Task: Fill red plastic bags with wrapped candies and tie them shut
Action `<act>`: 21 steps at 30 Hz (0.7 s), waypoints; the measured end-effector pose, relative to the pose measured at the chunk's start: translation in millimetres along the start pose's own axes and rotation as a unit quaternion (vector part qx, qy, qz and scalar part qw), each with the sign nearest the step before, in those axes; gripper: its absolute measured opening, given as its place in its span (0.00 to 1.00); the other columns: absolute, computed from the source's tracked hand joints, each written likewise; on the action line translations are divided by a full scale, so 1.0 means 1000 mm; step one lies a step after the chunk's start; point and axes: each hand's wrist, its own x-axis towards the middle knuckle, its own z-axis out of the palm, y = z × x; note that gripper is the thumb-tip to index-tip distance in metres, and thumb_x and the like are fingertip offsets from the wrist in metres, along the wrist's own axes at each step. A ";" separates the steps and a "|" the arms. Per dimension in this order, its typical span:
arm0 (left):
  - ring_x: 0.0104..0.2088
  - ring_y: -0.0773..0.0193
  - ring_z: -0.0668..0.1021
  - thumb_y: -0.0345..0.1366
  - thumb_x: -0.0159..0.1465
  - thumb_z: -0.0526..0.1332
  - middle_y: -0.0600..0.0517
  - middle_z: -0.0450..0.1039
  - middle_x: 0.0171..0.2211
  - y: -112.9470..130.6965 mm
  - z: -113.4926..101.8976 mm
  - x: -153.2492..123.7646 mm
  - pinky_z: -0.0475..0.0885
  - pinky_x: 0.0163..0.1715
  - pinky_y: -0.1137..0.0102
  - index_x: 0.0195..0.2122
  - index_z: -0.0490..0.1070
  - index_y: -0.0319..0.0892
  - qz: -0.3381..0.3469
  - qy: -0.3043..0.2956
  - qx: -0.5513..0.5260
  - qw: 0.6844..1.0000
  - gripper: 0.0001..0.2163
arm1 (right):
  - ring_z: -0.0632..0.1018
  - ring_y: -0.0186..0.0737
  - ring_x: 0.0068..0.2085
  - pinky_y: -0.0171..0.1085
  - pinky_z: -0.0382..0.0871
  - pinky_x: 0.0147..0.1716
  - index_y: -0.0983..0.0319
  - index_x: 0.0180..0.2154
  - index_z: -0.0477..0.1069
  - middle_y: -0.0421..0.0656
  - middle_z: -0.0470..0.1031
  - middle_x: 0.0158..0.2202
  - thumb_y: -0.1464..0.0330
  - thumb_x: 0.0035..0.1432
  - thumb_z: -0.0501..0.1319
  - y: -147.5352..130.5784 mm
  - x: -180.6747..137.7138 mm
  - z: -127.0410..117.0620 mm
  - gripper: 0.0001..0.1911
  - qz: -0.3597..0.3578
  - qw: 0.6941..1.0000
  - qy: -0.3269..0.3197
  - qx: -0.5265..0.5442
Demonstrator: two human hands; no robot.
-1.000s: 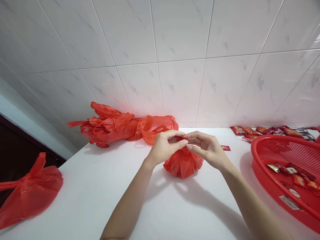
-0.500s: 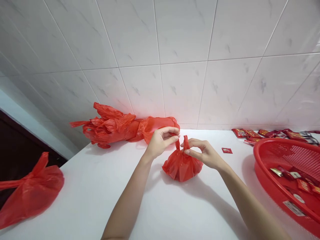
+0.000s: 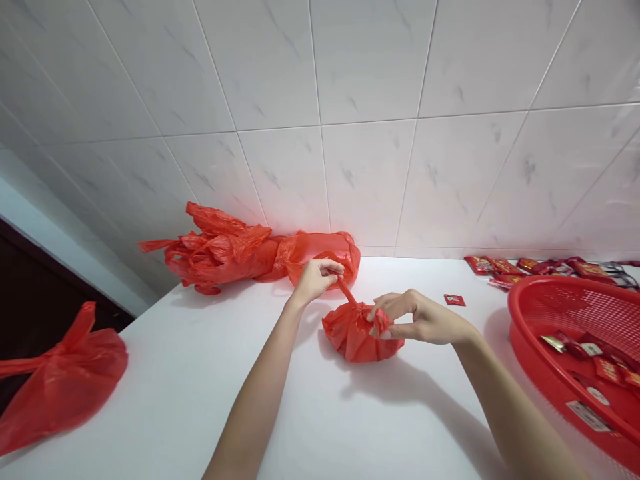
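Hands work one small red bag (image 3: pixel 357 333) on the white counter (image 3: pixel 175 373). Left hand (image 3: pixel 314 279), arm outstretched, pinches a bag handle (image 3: pixel 345 292) taut. Right hand (image 3: pixel 417 319) pinches the other handle at the bag's top. Red basket (image 3: pixel 530 320) sits right.

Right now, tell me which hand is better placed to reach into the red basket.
Right. The right hand is at the small red bag on the side where the basket stands. The left hand pulls a bag handle on the far side, toward the heap of red bags.
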 end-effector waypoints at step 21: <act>0.43 0.59 0.80 0.31 0.55 0.71 0.47 0.78 0.39 0.063 0.024 -0.046 0.77 0.44 0.64 0.41 0.77 0.40 0.089 -0.121 -0.158 0.976 0.13 | 0.72 0.35 0.27 0.37 0.67 0.30 0.60 0.24 0.67 0.38 0.73 0.25 0.58 0.52 0.70 0.002 0.021 0.027 0.17 0.063 0.957 0.259 0.112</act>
